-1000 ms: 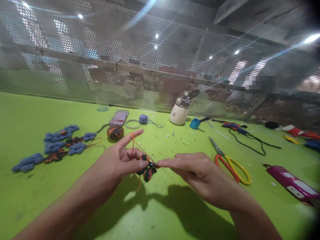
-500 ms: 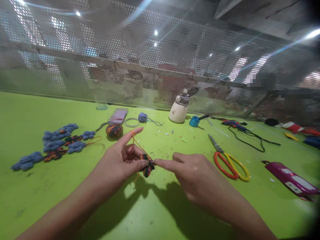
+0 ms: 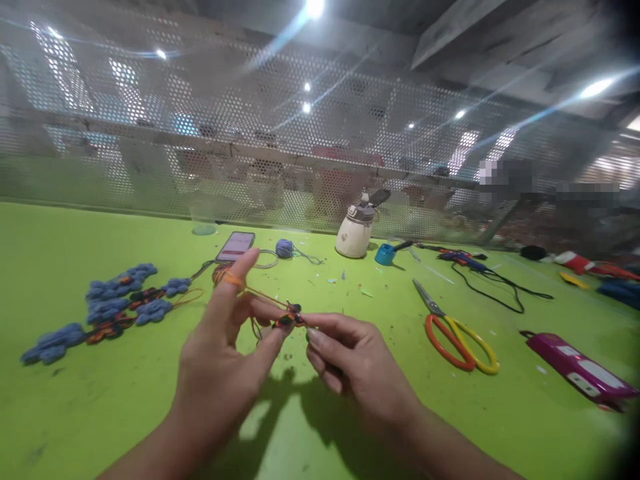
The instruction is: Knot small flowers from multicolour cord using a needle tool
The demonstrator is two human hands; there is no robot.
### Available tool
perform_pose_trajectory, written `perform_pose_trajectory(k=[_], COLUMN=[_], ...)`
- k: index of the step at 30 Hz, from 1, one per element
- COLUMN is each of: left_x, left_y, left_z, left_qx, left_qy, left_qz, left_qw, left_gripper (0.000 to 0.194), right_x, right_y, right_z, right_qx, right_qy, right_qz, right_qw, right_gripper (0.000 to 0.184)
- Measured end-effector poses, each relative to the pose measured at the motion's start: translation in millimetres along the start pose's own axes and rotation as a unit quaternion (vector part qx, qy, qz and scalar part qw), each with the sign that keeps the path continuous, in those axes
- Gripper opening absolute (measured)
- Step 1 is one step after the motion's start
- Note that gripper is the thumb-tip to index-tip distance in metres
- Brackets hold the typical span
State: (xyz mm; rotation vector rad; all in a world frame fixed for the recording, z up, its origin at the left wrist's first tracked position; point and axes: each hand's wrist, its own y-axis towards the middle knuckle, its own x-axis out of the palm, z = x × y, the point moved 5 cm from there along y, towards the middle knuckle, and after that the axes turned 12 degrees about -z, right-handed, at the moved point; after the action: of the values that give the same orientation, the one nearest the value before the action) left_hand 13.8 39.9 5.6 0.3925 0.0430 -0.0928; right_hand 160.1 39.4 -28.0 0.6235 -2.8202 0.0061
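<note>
Between the thumb and fingers of my left hand [image 3: 225,340] is pinched a small crochet piece [image 3: 289,318] in dark multicoloured yarn. Orange yarn [image 3: 234,279] wraps my raised left index finger and runs taut to the piece. My right hand [image 3: 357,353] is closed at the right edge of the piece, its fingertips on a thin crochet hook, mostly hidden, with a bit of green showing at the thumb. Behind my left hand, the multicoloured yarn ball [image 3: 220,272] is partly covered. Finished blue and multicoloured crochet flowers [image 3: 107,307] lie to the left.
Scissors [image 3: 450,333] and a purple power strip [image 3: 580,367] lie to the right. Farther back are a phone [image 3: 235,246], blue yarn ball [image 3: 285,249], white bottle [image 3: 354,235], blue pot [image 3: 385,254] and glue gun [image 3: 463,259]. A perforated screen [image 3: 280,160] borders the green table [image 3: 165,427].
My left index finger has swung up and left, tightening the yarn. My right hand has turned, bringing its thumb into view beside the extended index finger. The camera view has tilted up slightly.
</note>
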Motion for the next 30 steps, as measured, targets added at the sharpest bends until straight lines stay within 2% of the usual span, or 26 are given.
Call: perform_pose_trajectory(k=[2,4,6,8,9,11,13,18,24,27,29,30], left_x=[0.2,1.8,2.9,3.7,3.9,3.1,0.1,-4.9,-5.0,-7.3,-8.6,-9.0], left_y=[5.0,8.7,10.5,10.9,10.7,10.0,9.4,7.9,8.8,12.3,14.5,15.2], left_z=[-6.2,-11.3,-13.2,-12.8,-12.1,-10.0,-6.8,2.6,-1.9,-6.1,-9.3,-11.2], left_qx=[-0.045,-0.083,-0.096,-0.098,-0.100,-0.103,-0.100,-0.067,-0.096,-0.098,-0.102,-0.109], left_qy=[-0.096,-0.185,-0.243,-0.271,-0.276,-0.266,-0.241,-0.199,-0.225,-0.239,-0.245,-0.245], left_qz=[-0.022,-0.038,-0.043,-0.052,-0.058,-0.066,-0.056,-0.031,-0.038,-0.046,-0.060,-0.069], left_qw=[0.994,0.978,0.964,0.956,0.954,0.956,0.964,0.977,0.969,0.965,0.962,0.961], left_gripper=[0.091,0.096,0.099,0.101,0.101,0.101,0.101,0.098,0.091,0.083,0.077,0.073], right_x=[3.3,4.5,3.1,0.3,-0.2,1.3,2.8,3.0,3.8,5.1,5.4,5.5], right_y=[-0.6,-1.8,-3.5,-6.2,-8.4,-14.1,-18.4,-24.1,-27.6,-27.6,-26.9,-26.4], right_z=[3.3,3.2,-1.3,-12.9,-20.6,-33.9,-40.1,-44.6,-47.8,-48.0,-48.6,-49.1], right_qx=[-0.027,-0.049,-0.070,-0.125,-0.166,-0.245,-0.282,-0.299,-0.291,-0.242,-0.205,-0.190], right_qy=[0.043,0.043,-0.005,-0.117,-0.190,-0.337,-0.446,-0.593,-0.683,-0.707,-0.692,-0.668], right_qz=[0.001,0.003,0.005,0.010,0.009,-0.004,-0.023,-0.046,-0.045,-0.055,-0.070,-0.081], right_qw=[0.999,0.998,0.998,0.985,0.968,0.909,0.849,0.746,0.668,0.662,0.689,0.715], right_gripper=[0.027,0.025,0.022,0.019,0.019,0.026,0.036,0.049,0.051,0.054,0.056,0.056])
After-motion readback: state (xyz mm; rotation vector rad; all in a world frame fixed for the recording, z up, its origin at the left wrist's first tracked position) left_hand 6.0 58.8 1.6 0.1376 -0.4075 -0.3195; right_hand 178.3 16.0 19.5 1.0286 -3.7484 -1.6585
